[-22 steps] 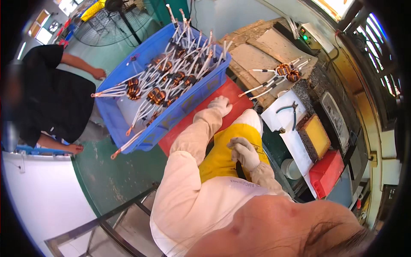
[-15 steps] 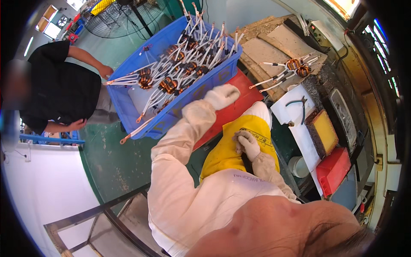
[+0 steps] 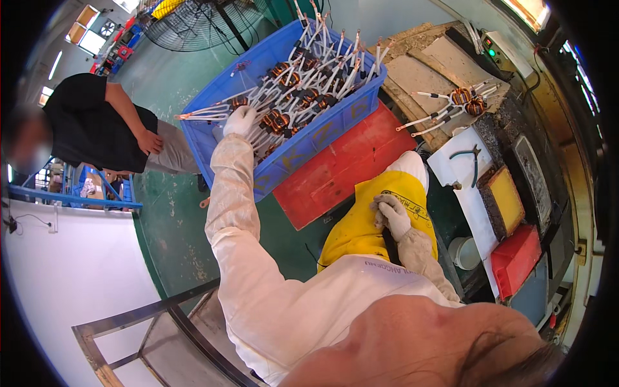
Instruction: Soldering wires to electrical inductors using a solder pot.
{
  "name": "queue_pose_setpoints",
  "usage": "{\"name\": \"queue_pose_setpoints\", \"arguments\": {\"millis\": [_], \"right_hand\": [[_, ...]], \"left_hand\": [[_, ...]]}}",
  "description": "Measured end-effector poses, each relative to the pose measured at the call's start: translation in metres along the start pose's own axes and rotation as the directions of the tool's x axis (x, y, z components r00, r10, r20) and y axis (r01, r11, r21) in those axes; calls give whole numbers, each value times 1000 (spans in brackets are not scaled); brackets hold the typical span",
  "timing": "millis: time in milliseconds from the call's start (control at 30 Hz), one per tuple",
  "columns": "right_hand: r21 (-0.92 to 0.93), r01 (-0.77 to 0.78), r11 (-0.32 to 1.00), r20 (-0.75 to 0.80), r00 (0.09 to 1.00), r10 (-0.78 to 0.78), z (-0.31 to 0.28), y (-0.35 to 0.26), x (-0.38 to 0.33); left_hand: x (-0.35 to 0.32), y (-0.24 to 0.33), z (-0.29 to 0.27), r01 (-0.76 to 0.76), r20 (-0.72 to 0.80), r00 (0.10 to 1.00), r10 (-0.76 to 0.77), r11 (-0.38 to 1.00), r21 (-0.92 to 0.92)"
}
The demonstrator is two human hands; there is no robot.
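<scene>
A large blue bin is heaped with copper-wound coils that have white sleeved leads with bare copper ends. My left hand, in a whitish glove, reaches over the bin's near wall with its fingers drawn together at one wire coil on the left side of the heap. The fingertips are partly lost among the leads. My right hand, also gloved, rests with curled fingers against my yellow apron. Whatever those fingers may hold is hidden.
The bin stands on a red crate. On the right bench lie a pair of coils, pliers, a yellow-filled block and a red tray. A person in black stands at left; a metal frame stands lower left.
My left hand has moved left and down into the bin, to a coil. My right hand stays at the apron. The person at left has drawn an arm back from the bin. The view has shifted slightly.
</scene>
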State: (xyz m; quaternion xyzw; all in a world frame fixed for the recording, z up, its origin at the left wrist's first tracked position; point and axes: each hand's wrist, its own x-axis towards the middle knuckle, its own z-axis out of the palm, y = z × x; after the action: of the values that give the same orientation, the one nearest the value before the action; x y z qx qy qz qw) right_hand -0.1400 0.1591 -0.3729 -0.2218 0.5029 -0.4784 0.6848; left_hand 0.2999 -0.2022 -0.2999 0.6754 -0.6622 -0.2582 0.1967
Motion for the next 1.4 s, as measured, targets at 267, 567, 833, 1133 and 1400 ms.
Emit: {"name": "queue_pose_setpoints", "arguments": {"millis": [267,567,833,1133,1400], "right_hand": [[-250,35,968,47,999,-24,22,-27,5],[-889,441,126,433,897,-87,87,-42,120],[-947,244,-211,179,942,285,83,-18,150],[-952,224,-210,166,951,262,83,-16,148],[-956,240,-169,189,944,270,82,-20,148]], "left_hand": [[15,-46,-11,81,5,996,-84,973,216],[-9,-8,2,-66,193,981,28,979,195],[-51,37,5,-93,643,734,-219,905,415],[-68,31,0,-161,602,765,-229,837,523],[-118,35,-4,36,482,820,-309,868,495]]}}
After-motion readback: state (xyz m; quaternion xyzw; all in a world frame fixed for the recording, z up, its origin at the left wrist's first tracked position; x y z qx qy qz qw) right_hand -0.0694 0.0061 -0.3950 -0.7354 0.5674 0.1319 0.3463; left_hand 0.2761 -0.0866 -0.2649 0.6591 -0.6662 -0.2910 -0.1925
